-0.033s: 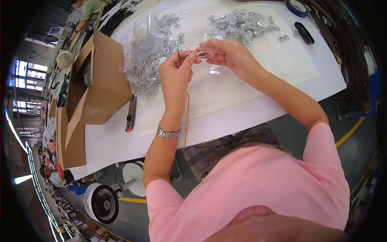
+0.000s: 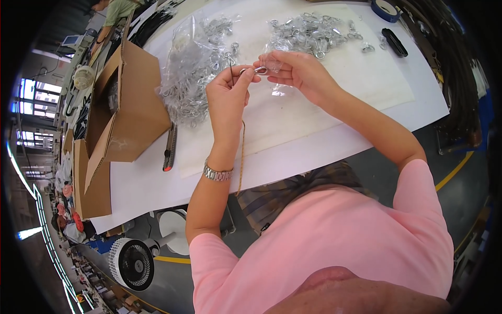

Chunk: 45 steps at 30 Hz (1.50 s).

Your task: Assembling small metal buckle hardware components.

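The left grip (image 2: 229,93) is clamped, thumb against forefinger, on a small silvery metal clasp (image 2: 261,70), whose looped end sticks out rightward from the fingertips into the narrow gap before the other hand. A thin dark rod (image 2: 231,70) rises from the same left grip, just left of the thumb, and a narrow yellowish strip (image 2: 242,152) hangs down beside its wrist, on the right. Below that wrist, a metal-banded watch (image 2: 218,173) circles the forearm. The right grip (image 2: 299,70) is close beside the clasp, its thumb above and fingers below; clear plastic (image 2: 273,63) shows between them, though whether they press on it or on the clasp I cannot tell. Just left of and beyond the left grip lies a large heap of metal clasps (image 2: 191,102), partly under a clear bag (image 2: 184,44). Beyond the right grip is a second heap of clasps (image 2: 308,32), and farther off to its right lie a black object (image 2: 395,43) and a roll of blue tape (image 2: 379,14). Well to the left of the left grip stands a cardboard box (image 2: 138,102), with a utility knife (image 2: 170,149) near its right side. Beneath both grips, a pale sheet (image 2: 314,112) covers part of the white worktop (image 2: 293,157).
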Tool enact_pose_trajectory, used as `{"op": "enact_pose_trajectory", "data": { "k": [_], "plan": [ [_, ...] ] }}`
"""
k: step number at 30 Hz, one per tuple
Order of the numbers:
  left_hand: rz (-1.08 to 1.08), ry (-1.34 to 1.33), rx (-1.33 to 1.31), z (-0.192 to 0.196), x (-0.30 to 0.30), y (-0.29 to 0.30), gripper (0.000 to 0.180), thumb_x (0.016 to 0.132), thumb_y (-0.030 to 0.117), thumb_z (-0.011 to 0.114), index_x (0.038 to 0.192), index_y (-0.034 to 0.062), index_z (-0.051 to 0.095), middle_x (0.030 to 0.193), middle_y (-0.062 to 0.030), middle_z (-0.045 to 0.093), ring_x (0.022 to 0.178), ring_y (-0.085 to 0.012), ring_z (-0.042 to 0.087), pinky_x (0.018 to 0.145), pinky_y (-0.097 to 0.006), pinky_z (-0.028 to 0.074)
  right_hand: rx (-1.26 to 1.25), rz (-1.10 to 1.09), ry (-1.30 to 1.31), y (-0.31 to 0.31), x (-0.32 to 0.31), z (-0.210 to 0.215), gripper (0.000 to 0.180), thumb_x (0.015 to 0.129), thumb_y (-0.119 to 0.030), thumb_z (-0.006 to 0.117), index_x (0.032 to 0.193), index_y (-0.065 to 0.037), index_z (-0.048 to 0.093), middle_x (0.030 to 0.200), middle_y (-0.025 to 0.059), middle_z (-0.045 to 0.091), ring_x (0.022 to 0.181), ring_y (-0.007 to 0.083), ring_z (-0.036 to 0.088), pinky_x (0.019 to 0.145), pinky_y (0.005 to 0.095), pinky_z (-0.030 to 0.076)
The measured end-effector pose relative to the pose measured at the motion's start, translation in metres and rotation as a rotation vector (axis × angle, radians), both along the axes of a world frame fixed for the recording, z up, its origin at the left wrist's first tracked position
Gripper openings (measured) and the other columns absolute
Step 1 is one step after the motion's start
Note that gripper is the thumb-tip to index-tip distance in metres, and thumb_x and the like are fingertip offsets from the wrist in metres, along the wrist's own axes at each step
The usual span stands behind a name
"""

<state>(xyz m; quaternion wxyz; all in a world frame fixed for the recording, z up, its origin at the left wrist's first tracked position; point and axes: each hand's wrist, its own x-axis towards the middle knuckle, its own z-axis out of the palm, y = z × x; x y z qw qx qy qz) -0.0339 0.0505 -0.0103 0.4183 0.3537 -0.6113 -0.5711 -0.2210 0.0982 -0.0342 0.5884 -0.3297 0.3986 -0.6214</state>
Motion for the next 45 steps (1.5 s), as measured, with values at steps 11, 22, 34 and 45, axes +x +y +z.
{"op": "enact_pose_trajectory", "data": {
  "k": [11,22,34,45],
  "plan": [
    [-0.029,0.056,-0.038,-0.004,-0.005,0.003,0.02,0.099,0.011,0.066,0.113,-0.004,0.069,0.092,-0.0114,0.077,0.051,0.0002,0.042,0.044,-0.017,0.029,-0.044,0.02,-0.072,0.001,0.004,0.0,0.035,0.106,-0.025,0.055,0.123,0.004,0.066,0.11,0.0124,0.073,0.107,0.0218,0.073,0.097,0.0341,0.057],
    [-0.065,0.02,-0.014,-0.004,-0.014,0.011,0.03,0.101,0.011,0.065,0.126,-0.0044,0.061,0.075,-0.0029,0.068,0.051,-0.0012,0.045,0.044,-0.018,0.029,-0.104,0.112,-0.05,0.004,0.013,-0.004,0.032,0.107,-0.026,0.057,0.121,0.0,0.068,0.107,0.006,0.073,0.094,0.0144,0.07,0.101,0.0324,0.055],
    [-0.281,0.095,0.219,0.007,0.011,-0.017,0.038,0.107,0.027,0.058,0.129,-0.0039,0.063,0.069,0.0015,0.054,0.048,-0.001,0.034,0.043,-0.017,0.024,0.005,0.326,0.036,0.0,-0.003,0.004,0.03,0.105,-0.033,0.061,0.111,-0.004,0.068,0.094,0.0056,0.073,0.085,0.0118,0.071,0.064,0.0229,0.053],
    [-0.523,0.236,0.375,-0.002,0.015,-0.027,0.024,0.105,0.022,0.062,0.11,-0.0008,0.066,0.082,0.002,0.06,0.053,0.0013,0.036,0.044,-0.016,0.025,0.084,0.609,-0.275,-0.008,-0.018,-0.005,0.026,0.105,-0.026,0.062,0.109,0.0,0.066,0.087,0.0006,0.064,0.054,0.0015,0.039,0.048,0.0173,0.031]
  ]
}}
